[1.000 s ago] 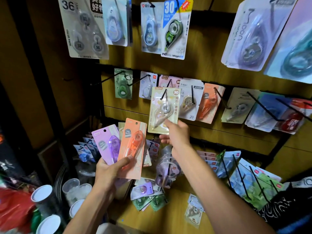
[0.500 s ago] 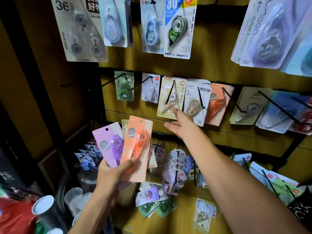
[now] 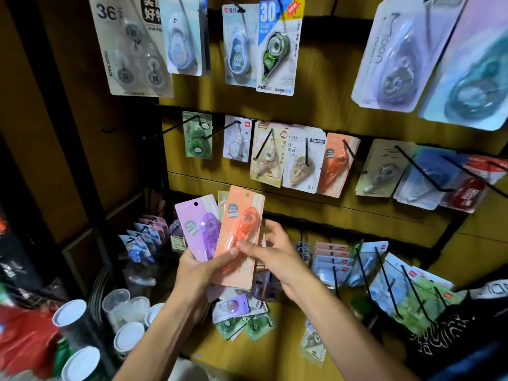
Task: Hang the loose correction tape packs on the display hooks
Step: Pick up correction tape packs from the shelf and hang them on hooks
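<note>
Head view: orange pack reads "High Quality".

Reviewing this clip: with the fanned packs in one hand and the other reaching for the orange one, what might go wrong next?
1. The left hand grips several fanned packs; as the right hand pulls the orange pack, the purple pack might slip out.
2. The middle-row hooks are crowded, with overlapping cards, so the orange pack's small hang hole may miss its hook, or neighbouring cards could get knocked.
</note>
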